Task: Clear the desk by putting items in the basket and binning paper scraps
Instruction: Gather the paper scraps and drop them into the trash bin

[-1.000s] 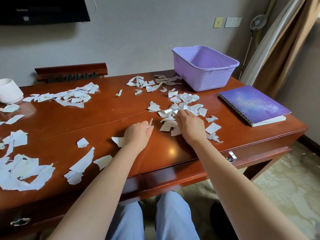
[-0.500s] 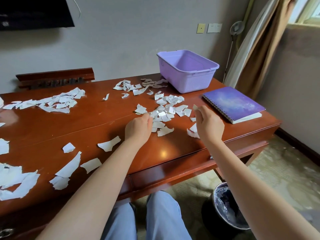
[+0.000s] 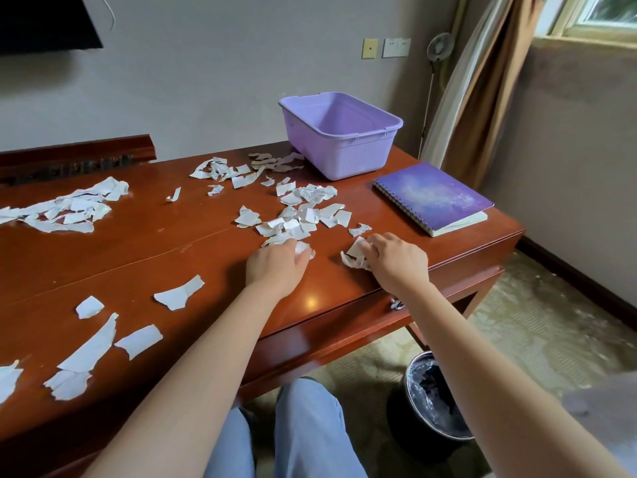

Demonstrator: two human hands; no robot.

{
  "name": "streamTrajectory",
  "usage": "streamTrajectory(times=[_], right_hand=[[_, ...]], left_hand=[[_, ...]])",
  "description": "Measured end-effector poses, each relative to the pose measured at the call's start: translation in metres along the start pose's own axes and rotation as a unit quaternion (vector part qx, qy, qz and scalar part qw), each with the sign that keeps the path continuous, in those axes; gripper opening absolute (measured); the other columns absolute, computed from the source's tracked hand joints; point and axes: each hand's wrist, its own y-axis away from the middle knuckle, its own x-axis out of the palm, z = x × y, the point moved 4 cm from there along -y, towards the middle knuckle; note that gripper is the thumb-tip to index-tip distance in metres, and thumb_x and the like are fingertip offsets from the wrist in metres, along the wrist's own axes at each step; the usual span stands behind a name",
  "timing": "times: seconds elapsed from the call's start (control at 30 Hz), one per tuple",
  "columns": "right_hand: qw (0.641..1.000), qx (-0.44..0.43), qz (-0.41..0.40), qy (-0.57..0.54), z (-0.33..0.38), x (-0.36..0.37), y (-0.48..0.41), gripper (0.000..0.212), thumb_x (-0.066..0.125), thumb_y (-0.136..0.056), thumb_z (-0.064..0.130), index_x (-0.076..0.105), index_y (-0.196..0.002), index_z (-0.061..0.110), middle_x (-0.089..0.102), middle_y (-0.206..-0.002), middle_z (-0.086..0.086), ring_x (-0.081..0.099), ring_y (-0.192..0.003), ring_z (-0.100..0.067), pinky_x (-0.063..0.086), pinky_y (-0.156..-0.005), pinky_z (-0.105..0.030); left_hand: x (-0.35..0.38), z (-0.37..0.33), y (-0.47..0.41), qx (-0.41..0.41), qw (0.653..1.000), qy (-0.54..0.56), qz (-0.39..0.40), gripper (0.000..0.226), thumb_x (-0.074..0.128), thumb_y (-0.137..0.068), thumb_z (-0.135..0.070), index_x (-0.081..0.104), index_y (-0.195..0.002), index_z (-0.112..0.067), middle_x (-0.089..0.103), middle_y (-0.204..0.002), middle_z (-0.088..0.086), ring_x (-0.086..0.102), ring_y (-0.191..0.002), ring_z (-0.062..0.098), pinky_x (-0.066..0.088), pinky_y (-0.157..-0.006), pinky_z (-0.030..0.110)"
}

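The paper scraps (image 3: 303, 215) lie torn and white across most of the desk (image 3: 138, 257). The thickest cluster sits right of the middle, a looser one lies near the far edge beside the basket (image 3: 344, 160), a long drift runs along the far left, and larger pieces lie by the near left corner. Both hands work at the near fringe of the middle cluster. The left hand (image 3: 275, 267) has its fingers curled over a crumpled piece that shows white at its fingertips. The right hand (image 3: 396, 262), close to the near right edge, pinches a few pieces bunched against the wood. The step in hand looks like gathering scraps into handfuls, with binning not yet begun for these. The lilac basket stands at the far right of the desk and appears to hold nothing. A purple spiral notebook (image 3: 434, 198) lies flat along the right edge, just in front of the basket. A dark lined bin (image 3: 434, 398) stands on the floor below the near right corner. The next move probably calls for closing each fist tightly enough that no light flakes slip out, then carrying the right handful over the near edge and down to the bin, which sits on that hand's side.
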Motion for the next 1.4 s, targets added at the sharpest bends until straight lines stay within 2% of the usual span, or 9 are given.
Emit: streamTrajectory(times=[0.1,0.23,0.47,0.57,0.7,0.83,0.93,1.1,1.4], right_hand=[[0.999,-0.027,0.024,0.032,0.004,0.001,0.002,0.063,0.027,-0.088,0.071,0.058,-0.115,0.023,0.061,-0.108,0.003,0.064,-0.093,-0.024,0.041,-0.061,-0.029],[0.994,-0.047,0.07,0.069,0.007,0.0,0.002,0.082,0.028,-0.075,0.085,0.051,-0.122,0.022,0.057,-0.114,0.003,0.063,-0.094,-0.022,0.038,-0.059,-0.028],[0.997,0.001,0.063,0.05,0.008,0.004,-0.006,0.071,0.035,-0.078,0.082,0.048,-0.114,0.022,0.061,-0.108,0.002,0.063,-0.092,-0.024,0.039,-0.059,-0.029],[0.998,0.021,0.062,-0.003,0.003,0.004,-0.005,0.069,0.031,-0.083,0.078,0.05,-0.121,0.024,0.061,-0.114,-0.001,0.061,-0.1,-0.027,0.043,-0.068,-0.031],[0.981,0.033,0.177,-0.068,0.005,-0.005,-0.003,0.082,0.027,-0.079,0.081,0.045,-0.133,0.023,0.051,-0.126,-0.007,0.055,-0.113,-0.031,0.044,-0.09,-0.042],[0.965,0.022,0.258,-0.03,0.011,-0.013,0.003,0.094,0.04,-0.063,0.091,0.042,-0.133,0.028,0.043,-0.125,-0.005,0.049,-0.119,-0.03,0.041,-0.096,-0.043],[0.973,0.013,0.227,0.026,0.015,-0.012,0.008,0.097,0.045,-0.058,0.092,0.042,-0.13,0.027,0.044,-0.123,-0.005,0.049,-0.118,-0.029,0.04,-0.093,-0.043],[0.988,0.058,0.143,0.027,0.017,-0.005,0.002,0.093,0.04,-0.066,0.09,0.04,-0.13,0.022,0.052,-0.122,-0.006,0.056,-0.111,-0.029,0.043,-0.081,-0.04],[0.998,0.04,0.052,0.01,0.026,0.003,-0.012,0.055,0.033,-0.092,0.064,0.045,-0.115,0.016,0.063,-0.107,-0.006,0.063,-0.094,-0.032,0.036,-0.064,-0.033]], left_hand=[[0.003,0.0,0.0,-0.005,1.0,-0.015,0.023,0.071,0.029,-0.084,-0.074,0.046,-0.132,-0.024,0.06,-0.124,0.005,0.056,-0.114,0.028,0.048,-0.079,0.032],[0.005,0.001,-0.004,-0.02,0.999,-0.011,0.031,0.077,0.037,-0.077,-0.079,0.046,-0.129,-0.023,0.059,-0.126,0.006,0.055,-0.115,0.028,0.049,-0.081,0.033],[0.003,0.001,-0.008,-0.011,1.0,-0.015,0.001,0.053,0.035,-0.093,-0.058,0.049,-0.124,-0.017,0.063,-0.118,0.009,0.059,-0.108,0.028,0.051,-0.078,0.034],[0.003,0.001,-0.007,-0.005,1.0,-0.015,-0.008,0.048,0.034,-0.095,-0.053,0.05,-0.123,-0.017,0.064,-0.115,0.009,0.06,-0.105,0.028,0.052,-0.078,0.035],[0.004,0.001,-0.007,0.004,1.0,-0.005,-0.018,0.046,0.032,-0.098,-0.048,0.053,-0.123,-0.016,0.065,-0.114,0.009,0.061,-0.103,0.028,0.051,-0.078,0.035],[0.003,0.001,-0.006,0.01,1.0,-0.004,-0.026,0.046,0.031,-0.099,-0.044,0.057,-0.122,-0.014,0.066,-0.113,0.01,0.062,-0.102,0.027,0.051,-0.077,0.035],[0.001,-0.001,-0.006,0.015,0.999,-0.002,-0.029,0.045,0.029,-0.101,-0.04,0.061,-0.115,-0.012,0.068,-0.107,0.01,0.063,-0.098,0.027,0.05,-0.073,0.033],[0.001,-0.001,-0.004,0.015,0.999,-0.005,-0.046,0.043,0.026,-0.102,-0.033,0.06,-0.114,-0.01,0.068,-0.105,0.011,0.065,-0.093,0.026,0.053,-0.073,0.033],[0.001,0.004,-0.003,-0.013,0.997,0.058,-0.056,0.036,0.039,-0.1,-0.031,0.061,-0.12,-0.011,0.067,-0.114,0.01,0.063,-0.102,0.026,0.053,-0.079,0.033]])
